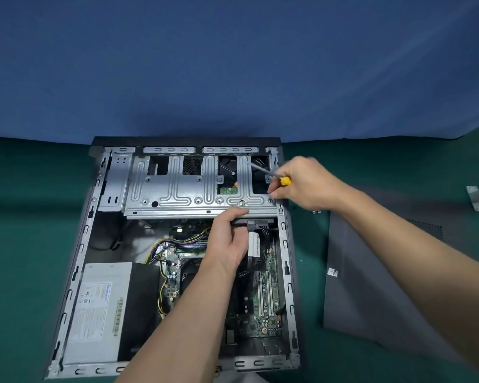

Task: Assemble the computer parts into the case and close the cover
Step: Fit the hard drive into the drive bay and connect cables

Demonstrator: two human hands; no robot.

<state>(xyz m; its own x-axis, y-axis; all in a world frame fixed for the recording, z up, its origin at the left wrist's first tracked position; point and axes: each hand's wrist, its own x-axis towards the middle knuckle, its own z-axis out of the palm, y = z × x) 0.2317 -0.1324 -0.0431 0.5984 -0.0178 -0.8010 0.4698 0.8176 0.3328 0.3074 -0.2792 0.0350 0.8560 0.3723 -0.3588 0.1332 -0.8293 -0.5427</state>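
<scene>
Grips, two: left grip (pixel 227 240) around one drive cage (pixel 177 189), right grip (pixel 304 183) around one screwdriver (pixel 285 181).

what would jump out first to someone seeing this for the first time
The open computer case fills the middle of the green mat, its motherboard bare. At its far right corner the right hand holds a yellow-handled screwdriver over the silver drive cage, while the left hand grips the cage's near edge. The dark side cover lies flat on the mat to the right of the case.
</scene>
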